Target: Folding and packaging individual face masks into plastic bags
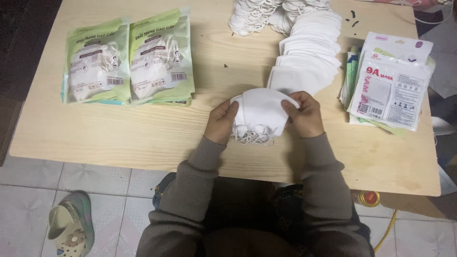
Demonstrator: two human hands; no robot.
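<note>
Centrally: stack of white masks (261, 114), gripped by both hands.
Left hand (221, 122) at 9 o'clock, right hand (304, 115) at 3 o'clock; wooden surface (143, 128) beneath.

2 green pouch stacks (128, 59) far left | white-red pouch pile (390, 90) right

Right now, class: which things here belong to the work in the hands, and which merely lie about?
In the work:
left hand
right hand
stack of white masks
row of white masks
empty pouches
filled green packs

Lying about:
sandal
yellow hose
</note>
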